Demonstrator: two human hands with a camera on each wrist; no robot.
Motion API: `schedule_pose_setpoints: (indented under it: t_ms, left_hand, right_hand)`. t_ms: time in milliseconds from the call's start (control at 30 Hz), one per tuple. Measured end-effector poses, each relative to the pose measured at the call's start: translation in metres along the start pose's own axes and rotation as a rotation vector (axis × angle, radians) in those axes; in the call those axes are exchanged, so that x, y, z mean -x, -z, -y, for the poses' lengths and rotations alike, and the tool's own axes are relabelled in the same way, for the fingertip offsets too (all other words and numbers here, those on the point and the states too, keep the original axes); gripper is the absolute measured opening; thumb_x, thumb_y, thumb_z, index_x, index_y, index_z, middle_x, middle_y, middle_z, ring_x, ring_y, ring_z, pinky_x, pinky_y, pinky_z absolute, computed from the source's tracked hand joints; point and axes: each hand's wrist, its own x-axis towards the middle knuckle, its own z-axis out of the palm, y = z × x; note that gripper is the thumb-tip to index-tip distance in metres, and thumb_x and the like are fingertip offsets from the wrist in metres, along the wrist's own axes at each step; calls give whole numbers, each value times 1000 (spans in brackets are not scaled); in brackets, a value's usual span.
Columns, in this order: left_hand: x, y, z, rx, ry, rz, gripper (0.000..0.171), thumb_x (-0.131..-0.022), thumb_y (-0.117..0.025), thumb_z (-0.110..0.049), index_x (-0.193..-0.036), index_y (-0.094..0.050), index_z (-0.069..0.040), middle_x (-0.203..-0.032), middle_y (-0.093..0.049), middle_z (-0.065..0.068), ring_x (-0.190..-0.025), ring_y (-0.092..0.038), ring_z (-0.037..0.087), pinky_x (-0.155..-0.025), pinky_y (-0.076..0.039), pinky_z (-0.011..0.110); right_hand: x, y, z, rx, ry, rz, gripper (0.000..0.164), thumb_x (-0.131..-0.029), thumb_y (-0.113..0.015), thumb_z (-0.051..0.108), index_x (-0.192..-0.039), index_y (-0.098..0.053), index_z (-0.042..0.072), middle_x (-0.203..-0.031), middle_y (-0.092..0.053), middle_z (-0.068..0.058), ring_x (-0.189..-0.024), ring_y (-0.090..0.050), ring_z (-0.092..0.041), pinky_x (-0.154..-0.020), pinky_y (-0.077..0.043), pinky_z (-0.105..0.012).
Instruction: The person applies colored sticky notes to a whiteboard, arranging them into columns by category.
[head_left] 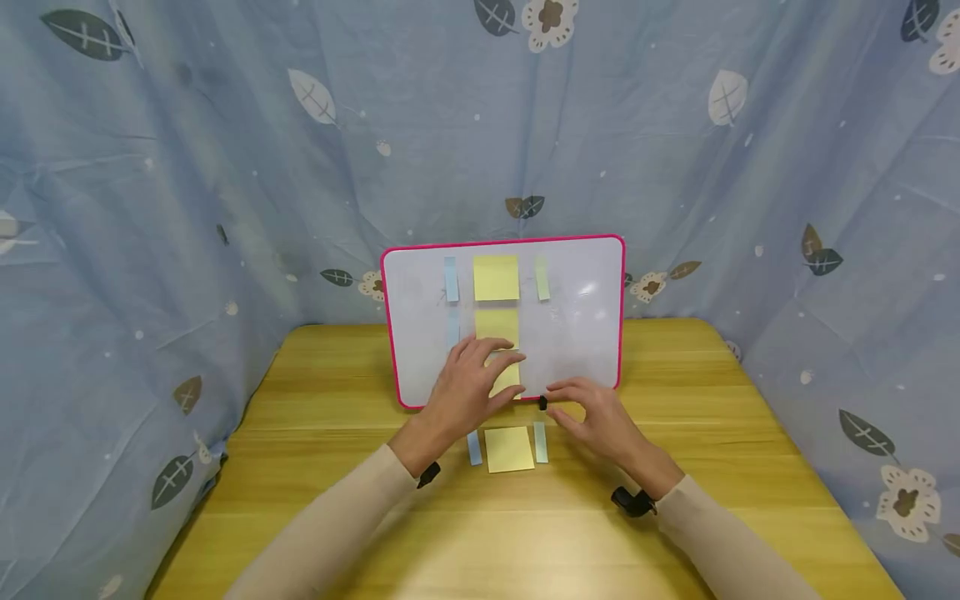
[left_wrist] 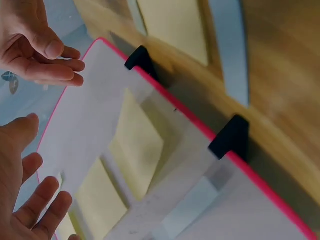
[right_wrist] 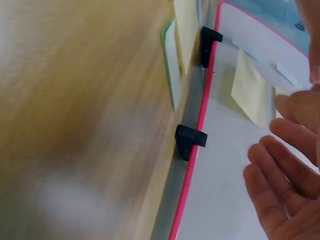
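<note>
My left hand (head_left: 467,387) is in front of the lower whiteboard (head_left: 577,333), its fingers loosely bent and nothing held. Behind it, partly hidden, is the lowest yellow sticky note (left_wrist: 137,145), whose free edge lifts off the board. Above are a middle yellow note (head_left: 497,327) and a top yellow note (head_left: 496,277). Two blue strips (head_left: 452,279) are stuck left of the notes, the lower one partly covered by my left hand. A green strip (head_left: 542,279) is at upper right. My right hand (head_left: 600,421) hovers near the board's bottom edge, fingers apart, holding nothing.
On the wooden table (head_left: 315,500) before the board lie a yellow note pad (head_left: 510,450), a blue strip pad (head_left: 474,448) and a green strip pad (head_left: 540,442). Black clips (right_wrist: 190,140) grip the board's pink lower edge. A patterned blue curtain (head_left: 420,150) hangs behind.
</note>
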Motion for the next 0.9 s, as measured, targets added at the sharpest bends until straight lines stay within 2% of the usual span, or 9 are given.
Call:
schedule_pose_setpoints:
  t_ms: [100,200,333,500,600,700,900]
  left_hand:
    - [11,-4,1,29,-20,45,46,-103,-92,-40,-143,-78,-21,-149,-76,6,-140,-74,31,-131,-51,61]
    - [21,-9,-1,50,-44,108,44,-104,-91,-41,-141,-80,-21,-146,-77,4,-135,-75,29,-129,-53,58]
    - [33,-15,-5,82,-47,226,45,-106,-87,-47,-142,-80,-21,-142,-77,1,-131,-74,27,-127,-54,54]
    - [47,-21,-11,116,-19,393,47,-108,-83,-53,-145,-79,-23,-144,-76,-2,-138,-72,25,-125,-55,51]
    - [52,-26,-16,118,-17,476,47,-108,-83,-54,-145,-80,-25,-145,-75,-3,-141,-70,24,-124,-55,49]
    - [55,-28,-19,118,-26,528,46,-106,-84,-55,-142,-81,-27,-146,-74,-3,-142,-70,23,-125,-55,49]
    - [59,-29,-21,114,-38,568,45,-104,-87,-56,-140,-81,-29,-148,-74,-3,-140,-70,23,-124,-56,47]
  right_hand:
    - [4,-1,-1,6,36,56,26,-94,-96,4,-118,-88,1,-125,-87,-14,-114,-85,-35,-97,-71,-56]
    - [10,-2,-1,-1,38,130,30,-93,-97,7,-120,-87,0,-129,-86,-17,-117,-84,-36,-98,-71,-56]
    - [16,-5,1,-13,1,272,35,-96,-97,14,-127,-86,0,-138,-83,-18,-125,-82,-37,-105,-69,-56]
    - [19,-10,4,-12,-18,421,42,-100,-95,27,-134,-85,3,-148,-79,-15,-135,-77,-38,-113,-65,-58]
    - [20,-13,5,-10,-24,465,44,-101,-95,31,-135,-85,5,-149,-78,-13,-137,-75,-38,-116,-63,-58]
    - [20,-15,5,-1,-34,488,43,-102,-95,33,-134,-85,6,-148,-78,-11,-137,-75,-37,-117,-62,-57]
    - [18,-17,3,-9,-43,495,38,-102,-94,31,-131,-86,8,-147,-79,-10,-136,-75,-36,-117,-62,-57]
